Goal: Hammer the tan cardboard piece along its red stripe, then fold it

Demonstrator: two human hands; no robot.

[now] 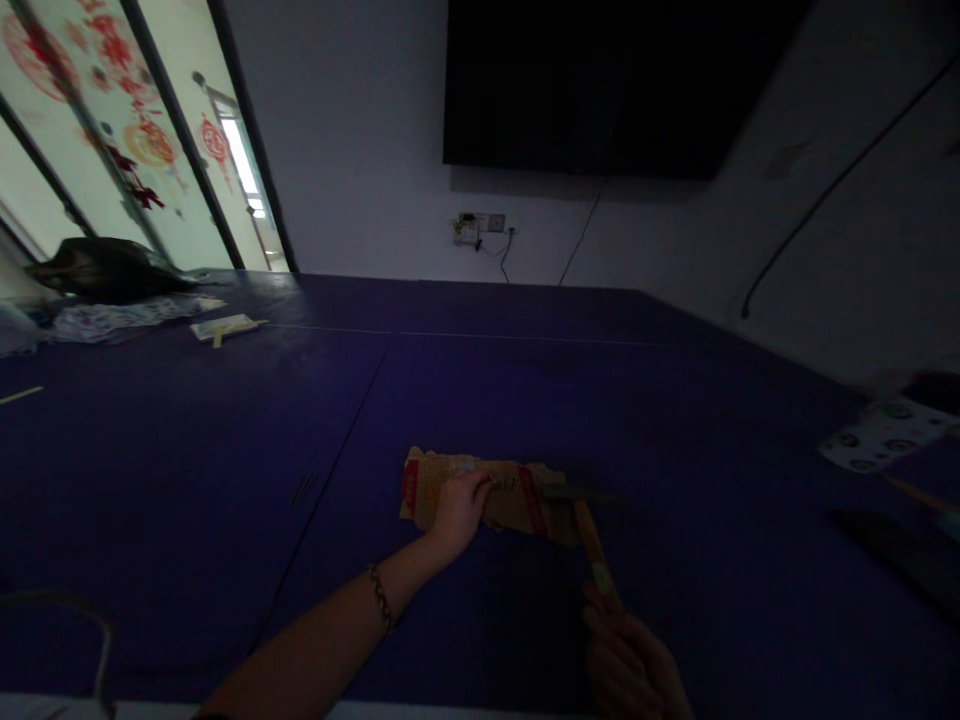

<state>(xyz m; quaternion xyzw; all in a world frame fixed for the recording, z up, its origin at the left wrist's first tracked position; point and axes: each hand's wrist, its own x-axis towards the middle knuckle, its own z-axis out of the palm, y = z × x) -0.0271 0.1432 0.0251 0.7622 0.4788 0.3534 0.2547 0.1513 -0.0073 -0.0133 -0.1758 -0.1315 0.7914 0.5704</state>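
A torn, flat piece of brown cardboard (517, 512) with red stripes and print lies on the dark blue table. My left hand (459, 512) rests on its left half, thumb and fingertips pinched together near the middle. Whatever sits in that pinch is too small and dim to make out. Low on the right, my right hand (628, 655) is wrapped around the wooden handle of a hammer (594, 550). Its dark, slightly blurred head is over the cardboard's right end, to the right of my left hand. Whether the head touches the cardboard I cannot tell.
Several thin dark strips (304, 488) lie left of the cardboard. Farther left are a pale item with yellow strips (225, 327) and a black bag (105, 268). A patterned sheet (885, 435) and a dark flat object (892, 550) are at right. Behind stands a wall with a screen (600, 90).
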